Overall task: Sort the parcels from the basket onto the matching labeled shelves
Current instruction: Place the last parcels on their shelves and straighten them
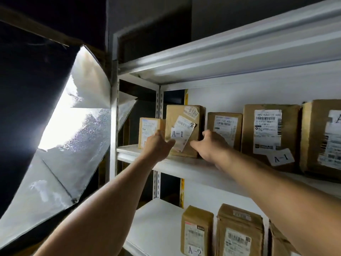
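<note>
A brown cardboard parcel (184, 122) with a white "A-1" slip stands upright on the middle shelf (184, 168) of a white rack. My left hand (158, 145) holds its left side and my right hand (210, 145) holds its right side, fingers wrapped round the edges. A smaller parcel (149, 129) stands just left of it, partly behind my left hand. More A-1 parcels (267, 133) line the shelf to the right. The basket is out of view.
On the lower shelf (156, 228) stand parcels marked A-2 (196, 231). The upper shelf's edge (221, 58) overhangs the parcels. A bright lit softbox (73, 126) stands close to the rack's left post (114, 117).
</note>
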